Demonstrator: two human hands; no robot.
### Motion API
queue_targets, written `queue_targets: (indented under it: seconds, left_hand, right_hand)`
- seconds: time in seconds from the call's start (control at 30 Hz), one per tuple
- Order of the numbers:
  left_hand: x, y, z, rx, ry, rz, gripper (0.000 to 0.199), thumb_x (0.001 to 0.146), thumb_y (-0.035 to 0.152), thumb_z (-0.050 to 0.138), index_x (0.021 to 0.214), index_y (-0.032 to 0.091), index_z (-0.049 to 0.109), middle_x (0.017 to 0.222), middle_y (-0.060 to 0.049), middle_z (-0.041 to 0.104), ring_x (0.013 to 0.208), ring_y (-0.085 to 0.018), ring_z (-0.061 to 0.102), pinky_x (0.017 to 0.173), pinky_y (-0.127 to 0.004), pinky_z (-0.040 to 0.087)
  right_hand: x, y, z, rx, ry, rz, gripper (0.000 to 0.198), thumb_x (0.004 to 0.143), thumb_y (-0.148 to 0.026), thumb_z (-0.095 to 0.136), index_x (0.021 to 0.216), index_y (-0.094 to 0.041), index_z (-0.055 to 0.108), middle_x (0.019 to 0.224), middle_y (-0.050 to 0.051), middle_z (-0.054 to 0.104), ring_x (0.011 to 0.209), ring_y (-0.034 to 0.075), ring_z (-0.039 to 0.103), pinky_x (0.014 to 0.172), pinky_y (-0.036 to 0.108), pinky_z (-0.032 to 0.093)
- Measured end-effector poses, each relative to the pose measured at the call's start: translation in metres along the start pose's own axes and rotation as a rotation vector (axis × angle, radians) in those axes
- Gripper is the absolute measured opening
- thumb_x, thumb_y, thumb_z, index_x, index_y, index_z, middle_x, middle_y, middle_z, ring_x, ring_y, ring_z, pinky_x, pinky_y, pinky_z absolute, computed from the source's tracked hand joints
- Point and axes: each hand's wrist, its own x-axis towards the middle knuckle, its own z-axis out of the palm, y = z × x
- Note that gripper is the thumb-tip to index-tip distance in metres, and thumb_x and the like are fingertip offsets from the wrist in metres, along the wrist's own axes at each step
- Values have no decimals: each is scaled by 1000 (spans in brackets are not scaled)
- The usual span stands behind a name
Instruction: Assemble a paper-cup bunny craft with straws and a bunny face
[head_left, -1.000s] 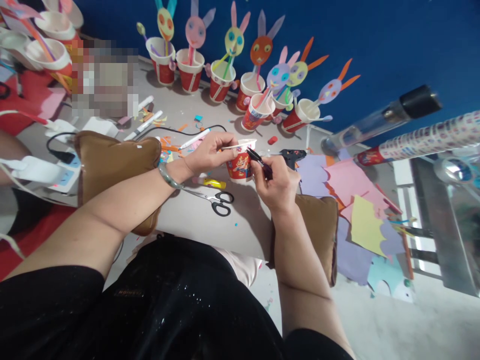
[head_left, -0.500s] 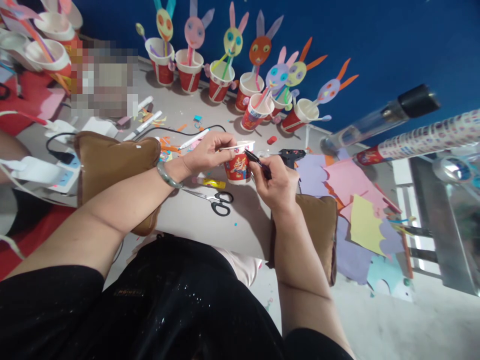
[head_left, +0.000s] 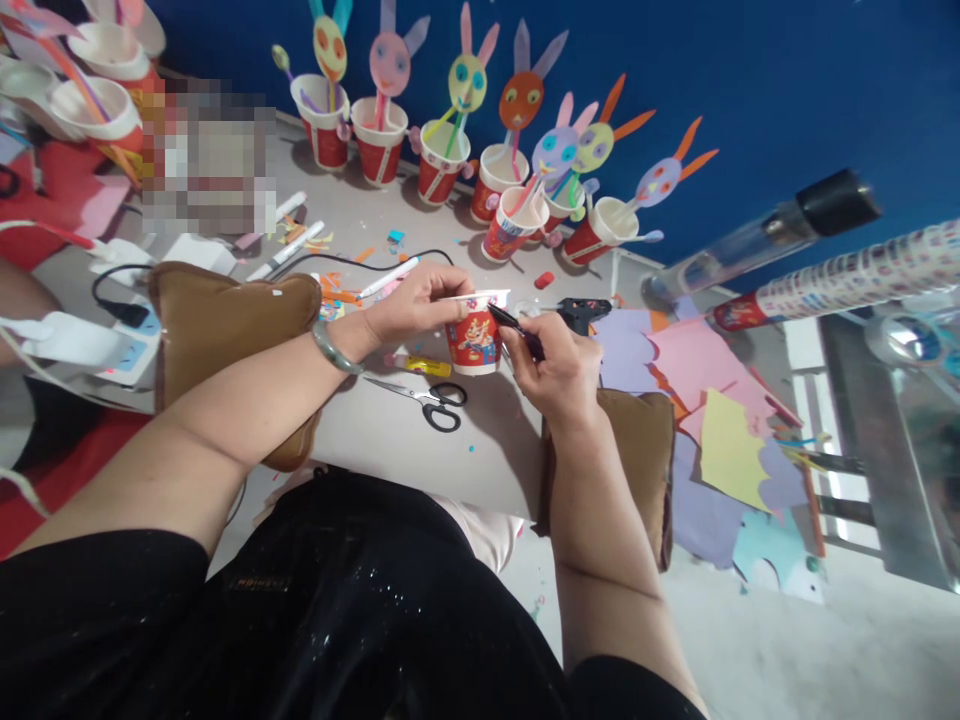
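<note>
My left hand (head_left: 418, 302) is closed on the rim of a red paper cup (head_left: 477, 345) printed with a cartoon figure, thumb outside and fingers over the far edge. My right hand (head_left: 556, 366) grips a slim black pen-like tool (head_left: 507, 320); whether it is a pen or a knife I cannot make out. Its pointed tip is against the cup's side, just under the white rim. Black-handled scissors (head_left: 441, 406) lie below the cup, their blades pointing left. Beside the cup on its left is a small yellow tube-shaped thing (head_left: 427, 366).
Several finished paper-cup rabbits (head_left: 442, 165) stand along the blue wall. A black glue gun (head_left: 583, 314) lies right of my hands. Brown cushions (head_left: 236, 350) flank the table edge. Coloured paper sheets (head_left: 731, 440), a cup stack (head_left: 855, 275) and a power strip (head_left: 135, 350) lie at the sides.
The cup has tilted slightly, its base now a little lower and its printed side turned more toward me. Both hands keep their hold, the tool's tip still at the rim.
</note>
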Motion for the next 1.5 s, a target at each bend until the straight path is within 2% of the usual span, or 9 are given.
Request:
queue_targets:
  seconds: [0.37,0.97,1.17,1.5]
  left_hand:
    - [2,2,-1,-61,-34,-31,36,74,42,80,60,18,58,58,2,52,54,-10,43,52,-25,29]
    - [2,8,2,-104,-5,-63,35,75,42,76,60,17,56,59,3,48,57,-9,42,54,-23,29]
    - [4,8,1,-118,-18,-91,36,74,43,78,61,17,56,60,3,49,56,-8,42,55,-23,31]
    - [4,16,-3,-92,-88,-154,24,70,31,71,58,16,57,56,3,48,55,-8,40,55,-23,30]
  right_hand:
    - [1,2,-3,-3,-6,-9,35,104,-51,55,87,-23,65,67,0,62,56,14,50,56,28,35]
    - [0,3,-1,-68,52,-97,33,107,-48,54,89,-22,63,67,0,63,55,13,52,54,28,34]
    - [0,4,-1,-57,39,-97,31,107,-47,55,90,-22,63,68,0,63,56,14,52,55,29,34]
    - [-1,2,-3,2,8,-106,28,105,-45,58,90,-23,64,67,1,63,53,14,53,52,29,38]
